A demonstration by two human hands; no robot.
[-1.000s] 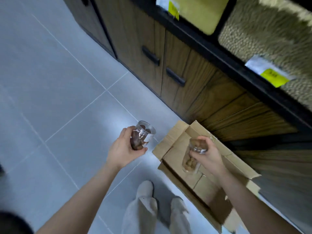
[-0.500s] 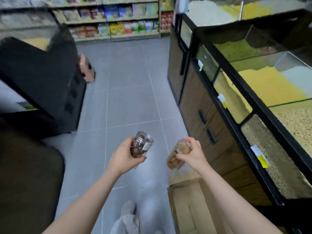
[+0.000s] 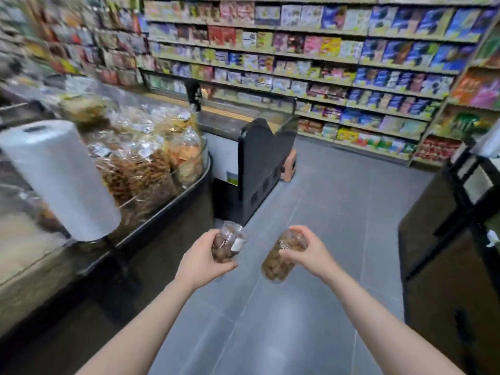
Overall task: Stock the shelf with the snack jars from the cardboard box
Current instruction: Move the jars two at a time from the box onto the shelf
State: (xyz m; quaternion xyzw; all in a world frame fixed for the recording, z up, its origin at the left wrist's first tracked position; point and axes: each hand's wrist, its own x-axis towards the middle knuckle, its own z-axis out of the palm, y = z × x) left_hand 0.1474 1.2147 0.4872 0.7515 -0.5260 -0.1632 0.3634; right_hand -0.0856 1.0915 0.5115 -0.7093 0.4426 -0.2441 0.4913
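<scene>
My left hand point(image 3: 201, 259) grips a clear snack jar point(image 3: 228, 240) of dark brown pieces with a white label, tilted with its mouth end away from me. My right hand point(image 3: 311, 251) grips a second clear snack jar point(image 3: 278, 262) of lighter brown snacks by its upper end, so the jar hangs tilted down and to the left. Both jars are held over the grey floor in front of me, a short gap apart. The cardboard box is out of view. Long stocked shelves point(image 3: 311, 85) run across the far wall.
A black-edged counter point(image 3: 162, 209) with bagged snacks point(image 3: 140, 163) and a roll of plastic bags point(image 3: 59, 177) stands at my left. A black freezer cabinet point(image 3: 259, 163) is ahead on the left, a dark bin cabinet point(image 3: 454, 266) at my right. The grey tiled aisle point(image 3: 338, 212) runs between them.
My view has swung up from the box and floor to the aisle and far shelves. Both hands have lifted the jars out and keep holding them in front of me.
</scene>
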